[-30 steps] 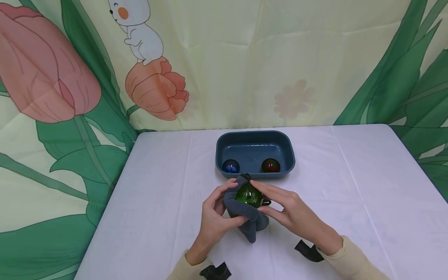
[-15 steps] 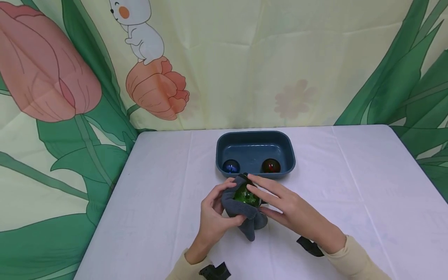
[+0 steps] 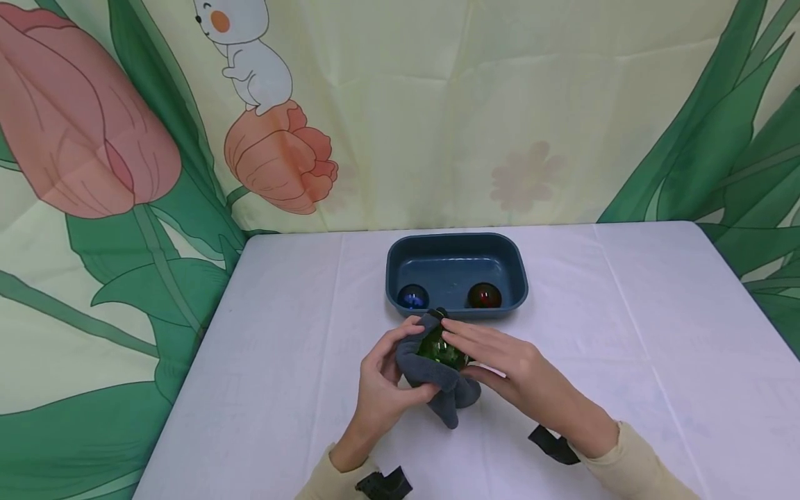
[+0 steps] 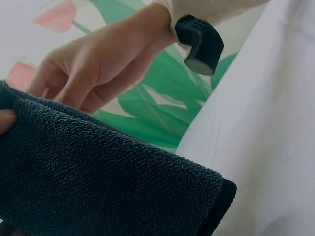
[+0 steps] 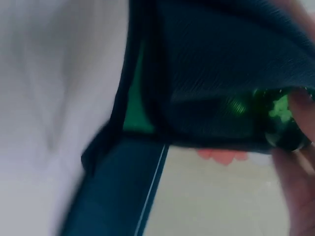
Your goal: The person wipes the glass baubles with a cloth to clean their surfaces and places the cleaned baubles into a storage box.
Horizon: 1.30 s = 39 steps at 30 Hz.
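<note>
A green see-through ball (image 3: 439, 349) lies partly wrapped in a dark grey-blue cloth (image 3: 409, 361), held above the white table just in front of the tray. My left hand (image 3: 382, 390) grips the cloth from the left, thumb in front and fingers behind. From the right, my right hand (image 3: 515, 361) holds the ball's exposed side between its fingers and thumb. In the right wrist view, a fingertip and the thumb touch the green ball (image 5: 281, 110) at the cloth's fold. The left wrist view shows the towelling cloth (image 4: 108, 167) hanging over part of the left hand.
Behind the hands stands a dark blue rectangular tray (image 3: 456, 258). A blue ball (image 3: 413, 296) lies at its front left and a dark red ball (image 3: 484, 296) at its front right. A printed curtain (image 3: 400, 139) hangs behind the white table (image 3: 625, 312).
My right hand's fingers have lifted and spread, then come together lower over the green ball, covering more of it. The left hand and cloth have barely moved.
</note>
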Tool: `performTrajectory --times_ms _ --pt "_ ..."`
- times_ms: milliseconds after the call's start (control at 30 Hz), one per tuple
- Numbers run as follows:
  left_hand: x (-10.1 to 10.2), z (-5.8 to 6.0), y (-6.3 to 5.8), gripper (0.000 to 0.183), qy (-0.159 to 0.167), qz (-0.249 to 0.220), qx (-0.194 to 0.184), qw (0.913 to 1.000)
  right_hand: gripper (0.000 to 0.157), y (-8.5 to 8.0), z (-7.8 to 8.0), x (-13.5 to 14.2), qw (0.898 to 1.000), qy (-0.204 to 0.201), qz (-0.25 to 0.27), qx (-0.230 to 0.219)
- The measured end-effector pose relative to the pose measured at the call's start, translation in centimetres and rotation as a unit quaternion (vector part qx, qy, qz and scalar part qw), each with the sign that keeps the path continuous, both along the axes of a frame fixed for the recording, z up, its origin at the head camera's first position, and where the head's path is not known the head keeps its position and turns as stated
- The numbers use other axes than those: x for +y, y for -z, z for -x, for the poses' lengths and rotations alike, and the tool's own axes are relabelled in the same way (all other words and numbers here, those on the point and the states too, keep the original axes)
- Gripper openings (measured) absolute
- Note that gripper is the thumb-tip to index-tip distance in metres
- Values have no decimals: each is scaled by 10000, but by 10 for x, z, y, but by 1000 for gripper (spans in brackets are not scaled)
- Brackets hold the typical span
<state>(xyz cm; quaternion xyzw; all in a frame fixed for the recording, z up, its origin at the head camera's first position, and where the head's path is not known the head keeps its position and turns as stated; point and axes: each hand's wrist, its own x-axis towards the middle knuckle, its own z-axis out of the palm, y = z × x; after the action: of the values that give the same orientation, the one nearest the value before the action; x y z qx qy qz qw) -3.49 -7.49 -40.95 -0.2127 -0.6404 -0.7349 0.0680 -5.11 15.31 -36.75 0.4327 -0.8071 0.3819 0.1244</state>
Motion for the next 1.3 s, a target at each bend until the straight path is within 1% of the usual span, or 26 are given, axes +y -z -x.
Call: performTrajectory --times_ms 67,133,200,267,333,433,500,600,667,767,833,867,900,933,1000,1067,1100,1167,1300 --pt "0 0 -1 62 19 28 14 10000 57 0 -2 1 9984 181 74 -537" --pt "1 0 -1 62 -1 48 26 10000 67 0 -3 1 9950 323 123 -942" --pt "1 0 -1 61 -37 58 31 10000 72 0 -3 1 9938 387 81 -1043" --pt "2 1 -1 61 -75 54 36 10000 69 0 -3 1 9946 386 -9 -958" --pt "2 2 -1 61 -103 40 49 9999 63 0 -1 1 9972 355 -134 -642" --pt "2 3 -1 60 -99 -5 87 9999 53 0 1 0 9993 187 -317 52" --pt "3 3 0 60 -96 -54 85 9999 48 1 2 0 9971 82 -505 562" --pt "3 4 0 60 -90 -108 84 9999 43 1 2 -2 9905 5 -742 1156" --pt "3 4 1 59 -77 -142 79 9998 43 1 2 -3 9864 33 -838 1410" --pt "3 4 1 59 -53 -165 67 9998 45 1 2 -3 9830 125 -841 1626" --pt "3 4 1 58 -45 -162 41 9998 44 1 1 -4 9845 210 -798 1546" --pt "3 4 0 59 -46 -131 31 9999 44 2 1 -4 9873 263 -727 1386" --pt "3 4 0 59 -43 -82 15 10000 42 2 1 -4 9909 323 -596 1162" --pt "3 4 0 60 -40 -21 9 10000 43 3 0 -4 9944 396 -434 879" --pt "3 4 -1 62 -37 103 31 9999 57 4 0 -4 9982 527 -42 287" --pt "3 5 -2 65 -28 196 78 9998 73 4 -1 -4 9974 601 358 -192" --pt "3 5 -2 66 -27 216 96 9997 79 5 -1 -5 9964 617 488 -328" --pt "3 6 -1 67 -42 220 145 9996 80 5 0 -5 9954 618 569 -463" --pt "3 7 0 66 -83 194 145 9997 79 6 0 -6 9952 605 575 -501"
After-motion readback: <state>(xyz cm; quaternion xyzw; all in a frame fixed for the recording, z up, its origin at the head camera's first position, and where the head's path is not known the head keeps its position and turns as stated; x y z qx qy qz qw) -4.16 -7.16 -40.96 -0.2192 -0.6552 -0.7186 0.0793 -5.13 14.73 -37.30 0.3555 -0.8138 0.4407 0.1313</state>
